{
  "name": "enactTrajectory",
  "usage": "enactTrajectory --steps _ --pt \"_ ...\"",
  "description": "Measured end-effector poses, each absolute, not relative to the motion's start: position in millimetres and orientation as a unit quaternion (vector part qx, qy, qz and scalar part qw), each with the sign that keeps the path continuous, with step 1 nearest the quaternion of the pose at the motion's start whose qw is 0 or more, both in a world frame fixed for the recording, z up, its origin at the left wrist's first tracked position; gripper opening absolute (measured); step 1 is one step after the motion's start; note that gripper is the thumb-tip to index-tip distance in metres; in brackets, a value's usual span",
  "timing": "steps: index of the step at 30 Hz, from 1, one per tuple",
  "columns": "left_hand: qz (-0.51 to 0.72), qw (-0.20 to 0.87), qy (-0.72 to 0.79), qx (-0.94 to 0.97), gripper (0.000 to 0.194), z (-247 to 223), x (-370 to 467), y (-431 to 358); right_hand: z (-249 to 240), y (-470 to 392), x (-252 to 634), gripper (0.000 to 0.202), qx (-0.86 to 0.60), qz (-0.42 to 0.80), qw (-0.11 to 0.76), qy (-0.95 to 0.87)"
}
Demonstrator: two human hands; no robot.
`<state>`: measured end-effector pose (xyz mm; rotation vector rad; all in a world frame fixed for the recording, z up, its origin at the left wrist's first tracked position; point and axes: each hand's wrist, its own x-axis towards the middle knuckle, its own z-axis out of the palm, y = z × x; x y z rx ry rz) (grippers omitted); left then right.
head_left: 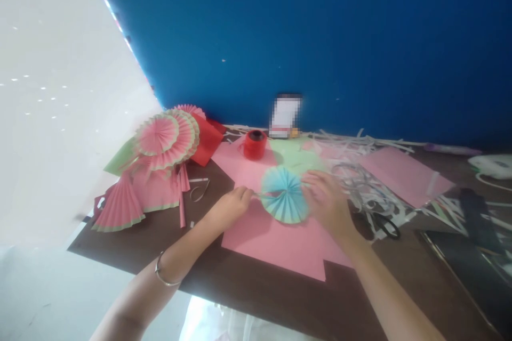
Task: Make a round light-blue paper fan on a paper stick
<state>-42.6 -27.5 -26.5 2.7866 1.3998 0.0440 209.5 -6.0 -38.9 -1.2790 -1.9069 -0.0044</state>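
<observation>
A round pleated paper rosette [282,203], light blue with a pale green edge, is held up over pink paper sheets [276,242]. My left hand [238,200] is closed in a pinch at its left side, where a thin strip or fold runs from the fingers towards the rosette's middle. At the right rim, the bent fingers of my right hand [327,197] grip the paper; motion blurs them somewhat. A red roll of tape or ribbon [255,146] stands just behind the rosette, beside a light green sheet [298,154].
Pink pleated rosettes [158,136] and a folded pink fan [120,205] are piled at the left. White paper strips [360,186] lie tangled on the right, with dark-handled scissors [387,226]. A phone-like device [285,115] leans against the blue wall [304,32].
</observation>
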Motion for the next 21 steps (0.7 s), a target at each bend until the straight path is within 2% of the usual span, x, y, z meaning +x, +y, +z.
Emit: enactTrajectory --steps 3,7,11,15,18,21 --pt "0.068 0.017 0.444 0.893 0.035 -33.9 -47.1 -25.0 -40.4 -15.5 203.9 0.013 -0.502 -0.018 0.435 -0.747" --pt "0.12 0.028 0.446 0.886 0.036 -41.0 -51.1 -22.2 -37.5 -29.2 195.5 0.014 -0.496 -0.022 0.423 -0.758" --pt "0.122 0.066 0.446 0.884 0.038 -37.7 -51.5 -22.2 -31.9 -39.3 192.2 0.017 -0.486 -0.04 0.328 -0.809" --pt "0.091 0.107 0.438 0.888 0.032 -34.4 -51.2 -22.5 -31.8 -42.5 193.6 0.019 -0.474 -0.04 0.229 -0.849" --pt "0.058 0.104 0.434 0.893 0.03 -35.7 -51.2 -21.8 -34.7 -41.8 194.8 0.02 -0.46 -0.034 0.197 -0.865" --pt "0.043 0.087 0.428 0.899 0.03 -36.2 -51.0 -20.6 -36.5 -40.7 194.7 0.021 -0.449 -0.022 0.201 -0.87"
